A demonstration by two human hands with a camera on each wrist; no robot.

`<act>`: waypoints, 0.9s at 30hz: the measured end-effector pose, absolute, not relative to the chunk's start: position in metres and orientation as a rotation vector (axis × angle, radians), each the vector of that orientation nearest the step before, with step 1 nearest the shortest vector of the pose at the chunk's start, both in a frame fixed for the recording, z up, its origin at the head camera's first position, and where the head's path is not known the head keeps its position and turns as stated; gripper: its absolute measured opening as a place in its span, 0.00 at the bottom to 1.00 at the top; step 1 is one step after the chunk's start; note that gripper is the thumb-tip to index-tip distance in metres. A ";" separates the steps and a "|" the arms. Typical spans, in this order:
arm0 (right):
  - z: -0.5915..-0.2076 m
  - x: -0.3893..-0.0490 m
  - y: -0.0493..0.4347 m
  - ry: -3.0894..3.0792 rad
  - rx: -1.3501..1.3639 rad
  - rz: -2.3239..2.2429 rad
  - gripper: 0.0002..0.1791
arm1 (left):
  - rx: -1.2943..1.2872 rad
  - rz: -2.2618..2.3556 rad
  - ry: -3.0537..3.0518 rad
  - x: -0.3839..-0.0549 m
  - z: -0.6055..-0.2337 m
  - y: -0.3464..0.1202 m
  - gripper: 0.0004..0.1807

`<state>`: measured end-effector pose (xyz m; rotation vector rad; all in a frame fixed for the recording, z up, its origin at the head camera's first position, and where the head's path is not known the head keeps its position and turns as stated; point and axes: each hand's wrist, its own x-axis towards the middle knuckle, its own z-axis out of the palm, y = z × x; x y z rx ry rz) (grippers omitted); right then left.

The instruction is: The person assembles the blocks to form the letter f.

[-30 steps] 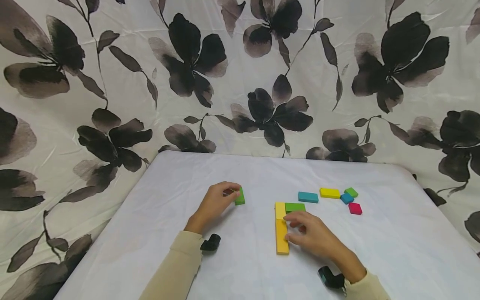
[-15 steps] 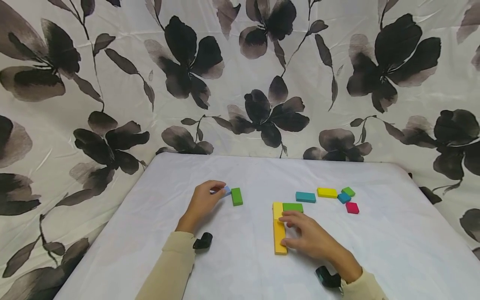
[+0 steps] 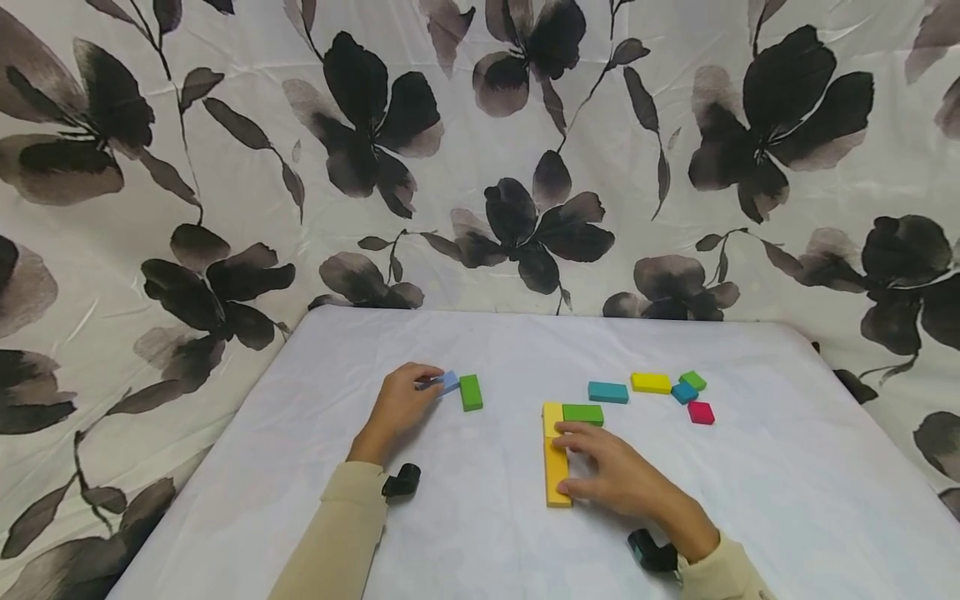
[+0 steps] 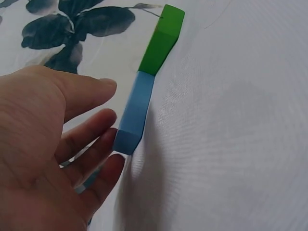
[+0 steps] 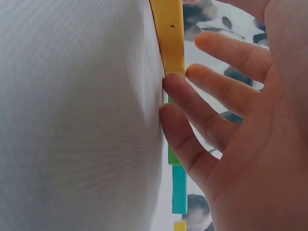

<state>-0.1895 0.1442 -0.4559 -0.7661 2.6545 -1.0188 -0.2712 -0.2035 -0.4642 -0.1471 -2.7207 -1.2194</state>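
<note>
My left hand (image 3: pixel 401 400) is at a light blue block (image 3: pixel 448 382), fingers loosely bent and thumb apart from it. In the left wrist view the fingertips sit at the near end of the blue block (image 4: pixel 134 113); whether they press it is unclear. A green block (image 3: pixel 471 392) lies end to end with it. Another bit of blue (image 4: pixel 89 180) shows behind the fingers. My right hand (image 3: pixel 626 475) rests its fingertips and thumb beside a long yellow block (image 3: pixel 557 475), fingers spread. A shorter yellow block (image 3: pixel 552 417) and a green block (image 3: pixel 583 414) adjoin at its far end.
Toward the back right lie a teal block (image 3: pixel 607 392), a yellow block (image 3: pixel 650 382), a small blue block (image 3: pixel 684 392), a small green block (image 3: pixel 693 380) and a red block (image 3: pixel 701 412). A white cloth covers the table (image 3: pixel 487 533); a floral curtain (image 3: pixel 465 150) hangs behind.
My left hand has moved left off the green block to the light blue block, which has come into view. The right hand stays by the yellow blocks. The head view has shifted slightly.
</note>
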 end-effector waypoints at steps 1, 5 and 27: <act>-0.456 -0.189 0.144 2.648 -0.767 -1.020 0.30 | -0.147 -1.205 -2.734 -0.271 -0.465 -0.204 0.14; -0.457 -0.189 0.144 2.643 -0.753 -1.006 0.31 | -0.149 -1.154 -2.779 -0.271 -0.467 -0.204 0.15; -0.459 -0.191 0.145 2.649 -0.770 -0.964 0.30 | -0.100 -1.200 -2.772 -0.272 -0.466 -0.207 0.17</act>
